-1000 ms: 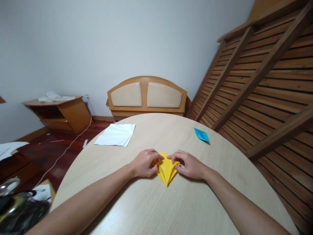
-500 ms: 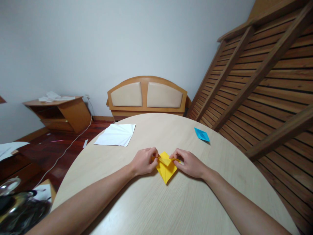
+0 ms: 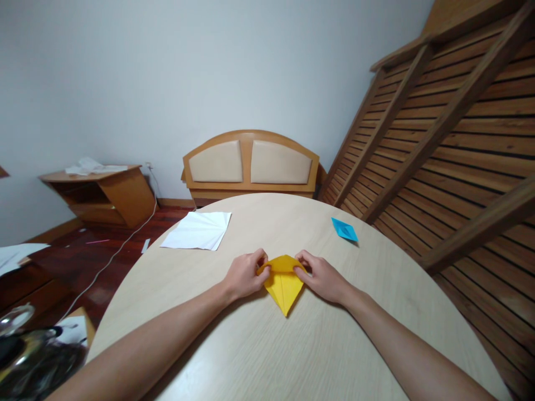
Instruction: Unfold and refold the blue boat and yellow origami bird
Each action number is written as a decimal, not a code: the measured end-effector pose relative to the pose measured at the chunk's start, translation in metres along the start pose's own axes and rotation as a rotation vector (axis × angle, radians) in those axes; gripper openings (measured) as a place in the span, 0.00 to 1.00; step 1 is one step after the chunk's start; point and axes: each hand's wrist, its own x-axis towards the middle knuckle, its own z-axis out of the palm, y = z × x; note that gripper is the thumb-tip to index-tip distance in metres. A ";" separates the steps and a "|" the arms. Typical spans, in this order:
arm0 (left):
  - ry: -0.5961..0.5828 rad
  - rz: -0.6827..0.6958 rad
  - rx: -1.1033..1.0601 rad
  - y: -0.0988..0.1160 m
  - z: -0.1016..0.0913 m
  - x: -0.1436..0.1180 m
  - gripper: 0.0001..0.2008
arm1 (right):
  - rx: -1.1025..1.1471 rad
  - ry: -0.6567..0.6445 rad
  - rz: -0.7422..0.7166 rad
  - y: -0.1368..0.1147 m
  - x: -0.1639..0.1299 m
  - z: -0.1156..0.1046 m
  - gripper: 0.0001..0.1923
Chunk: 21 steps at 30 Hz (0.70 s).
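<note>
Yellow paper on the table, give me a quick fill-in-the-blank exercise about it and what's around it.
1. Both hands, the left hand and the right hand, pinch the ____ paper.
2. The folded paper's sharp tip points ____ the person.
3. The blue paper lies to the ____ of the hands.
4. The white sheet lies on the table, held by ____ hand.

Missing words: yellow; toward; right; neither

White paper (image 3: pixel 198 230) and blue folded paper (image 3: pixel 345 229) lie on the round table (image 3: pixel 267 356).
</note>
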 end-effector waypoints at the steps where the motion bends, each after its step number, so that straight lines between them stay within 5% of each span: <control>1: 0.012 -0.014 -0.010 0.000 0.001 0.000 0.03 | 0.025 0.000 0.010 -0.001 0.000 0.001 0.04; 13: 0.109 0.016 -0.135 0.001 0.007 0.001 0.02 | 0.083 0.060 0.102 -0.010 0.002 0.014 0.06; 21: 0.160 -0.091 -0.133 0.004 0.007 0.002 0.06 | 0.038 0.029 0.050 -0.016 0.001 0.013 0.05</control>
